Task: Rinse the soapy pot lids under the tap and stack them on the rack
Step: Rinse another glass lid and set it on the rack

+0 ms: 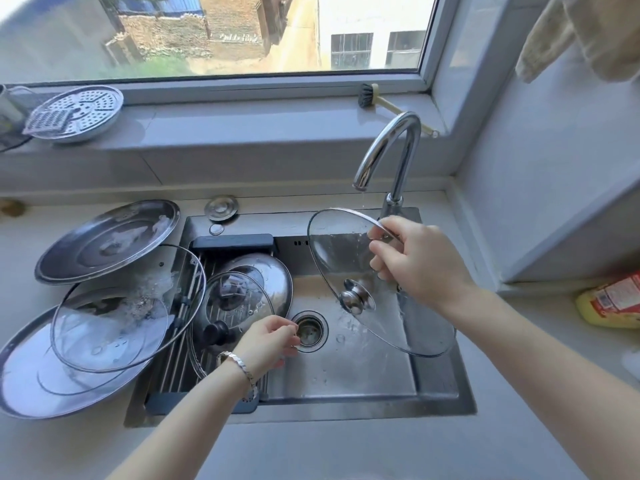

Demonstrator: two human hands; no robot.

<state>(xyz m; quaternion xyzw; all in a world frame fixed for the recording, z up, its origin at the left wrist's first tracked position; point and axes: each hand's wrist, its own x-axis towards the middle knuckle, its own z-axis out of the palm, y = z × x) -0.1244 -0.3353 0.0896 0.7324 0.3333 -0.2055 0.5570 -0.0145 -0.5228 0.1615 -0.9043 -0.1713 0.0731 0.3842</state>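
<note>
Bench (20,237), 9 o'clock of the sink (346,379): 3 soapy lids are lying overlapped. A steel lid (107,242) is leaning at the back, a foamy glass lid (114,327) is sitting in the middle, and a large steel lid (38,386) is lying underneath at the front.

Sill, 11 o'clock: 1 perforated steamer tray (83,109).

Rack (176,344) is spanning the sink's left part and carrying 3 lids: 1 domed steel lid (277,275) at the back and 2 glass ones with dark knobs (242,299) overlapping in front.

Left hand (268,341), with a bracelet (239,365) on the wrist, is hanging over the rack's right edge, just beside the drain (310,330). Its fingers are loosely curled and holding nothing visible.

Rinsing lid (339,251), 1 pc, glass with a metal knob (356,301), is being held above the basin under the tap (384,150). It is tilting steeply, with its long axis running 11 to 5 o'clock, its knob side facing the camera and its low edge at 5 o'clock. A few drops are falling from the spout.

Right hand (419,261) is gripping that lid's rim at its 2 o'clock edge, with the fingers wrapping over the glass.

Sill, 1 o'clock: 1 dish brush (367,97). Bench, 3 o'clock: 1 yellow pack (609,301) with a red label, print unreadable.
</note>
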